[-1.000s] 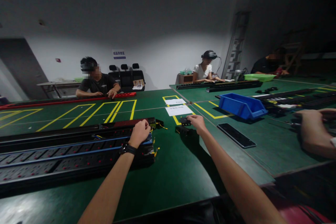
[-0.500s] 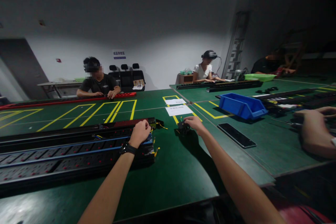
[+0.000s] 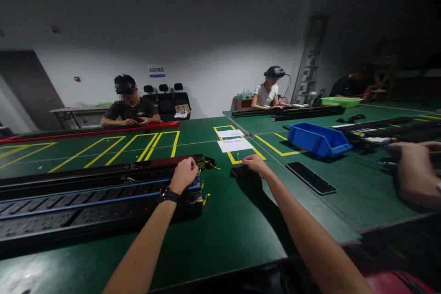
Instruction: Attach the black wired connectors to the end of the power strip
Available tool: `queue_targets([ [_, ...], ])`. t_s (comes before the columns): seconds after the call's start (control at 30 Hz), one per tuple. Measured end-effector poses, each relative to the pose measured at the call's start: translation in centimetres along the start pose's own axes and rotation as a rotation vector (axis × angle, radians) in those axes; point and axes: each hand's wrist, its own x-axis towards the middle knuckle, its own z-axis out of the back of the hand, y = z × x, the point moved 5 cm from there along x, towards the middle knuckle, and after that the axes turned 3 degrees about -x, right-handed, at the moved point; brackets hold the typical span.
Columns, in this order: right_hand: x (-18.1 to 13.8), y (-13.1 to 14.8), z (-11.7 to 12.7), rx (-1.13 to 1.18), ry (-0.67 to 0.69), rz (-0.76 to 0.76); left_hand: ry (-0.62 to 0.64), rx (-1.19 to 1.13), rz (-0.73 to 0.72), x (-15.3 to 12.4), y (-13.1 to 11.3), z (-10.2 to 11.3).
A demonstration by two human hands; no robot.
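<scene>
Far L, black strips lie lengthwise on a green table. Behind them, a co-worker at a red bar sits a bit further R than 1 sec ago, hands now closer tog. Nearer me, L hand is unchanged: fingers curled narrow over the strips' R ends; can't tell if it grips anything. Next, black parts on the table, btwn strips & phone. R hand, which had one part raised, is now lower, fingers nearly tog. against the parts; can't tell if it's gripping. Blue bin beyond the phone, same spot.
</scene>
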Motion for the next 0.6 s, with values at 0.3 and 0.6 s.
queue_targets([
  [0.3,0.20,-0.19,0.18,-0.206,0.061,0.040,-0.006,-0.006,0.007,-0.14,0.02,0.00],
  [0.6,-0.69,0.25,0.16,-0.357,0.211,-0.009,-0.006,-0.007,-0.015,-0.03,0.13,-0.07],
])
